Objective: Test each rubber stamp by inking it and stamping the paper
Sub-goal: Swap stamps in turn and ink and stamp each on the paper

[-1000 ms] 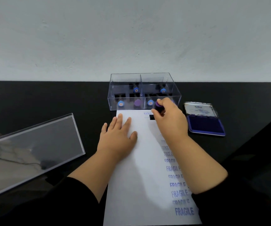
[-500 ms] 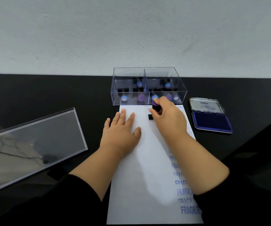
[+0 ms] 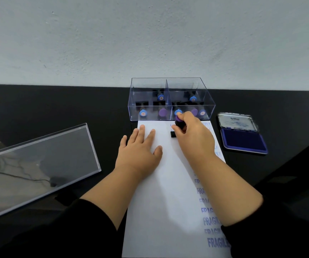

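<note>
A white sheet of paper (image 3: 161, 192) lies lengthwise on the black table, with blue FRAGILE prints down its right side. My left hand (image 3: 140, 151) rests flat on the paper with fingers spread. My right hand (image 3: 194, 138) grips a black rubber stamp with a purple knob (image 3: 178, 122), its base pressed on the paper near the top edge. An open ink pad (image 3: 243, 139) with a blue pad and metal lid lies to the right of the paper. Behind the paper stands a clear box (image 3: 170, 99) holding several stamps with blue and purple knobs.
The box's clear lid (image 3: 38, 164) lies on the table at the left. A pale wall rises right behind the box. The dark table edge runs diagonally at the far right.
The stamp and my right hand stay on the same spot near the paper's top. My left hand has not shifted. Only the camera view has moved a little.
</note>
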### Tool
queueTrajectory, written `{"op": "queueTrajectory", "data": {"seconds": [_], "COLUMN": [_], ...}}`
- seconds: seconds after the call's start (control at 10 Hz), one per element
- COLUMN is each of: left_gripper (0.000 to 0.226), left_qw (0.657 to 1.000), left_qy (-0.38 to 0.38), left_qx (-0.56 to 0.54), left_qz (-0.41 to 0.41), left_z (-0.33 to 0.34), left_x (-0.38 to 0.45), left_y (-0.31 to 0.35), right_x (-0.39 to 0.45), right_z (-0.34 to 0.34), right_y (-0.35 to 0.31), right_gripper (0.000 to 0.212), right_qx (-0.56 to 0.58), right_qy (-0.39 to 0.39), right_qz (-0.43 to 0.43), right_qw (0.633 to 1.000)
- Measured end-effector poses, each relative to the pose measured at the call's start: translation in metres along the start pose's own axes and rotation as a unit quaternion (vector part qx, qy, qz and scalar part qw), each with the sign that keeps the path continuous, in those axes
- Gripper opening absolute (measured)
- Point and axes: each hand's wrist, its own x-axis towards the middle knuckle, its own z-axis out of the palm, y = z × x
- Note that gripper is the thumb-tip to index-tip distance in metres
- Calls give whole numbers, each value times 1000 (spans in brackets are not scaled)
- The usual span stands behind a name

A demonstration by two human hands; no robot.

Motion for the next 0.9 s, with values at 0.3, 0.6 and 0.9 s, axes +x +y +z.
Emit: {"op": "queueTrajectory", "data": {"seconds": [0.3,0.6,0.9], "left_gripper": [58,57,57], "left_qw": [1000,1000,1000], "left_qy": [3,4,1], "left_qx": [-7,-7,-4], "left_qz": [-1,-6,-6], "left_z": [1,1,0], "left_x": [0,1,1], "left_y": [-1,0,0], "right_x": [8,12,14], "right_z": [-16,-28,-33], "right_y": [18,31,34], "right_gripper": [28,23,22], "right_qx": [100,127,124], "right_qy": [79,107,105], "right_qz": [47,72,78], "right_qw": [991,984,984]}}
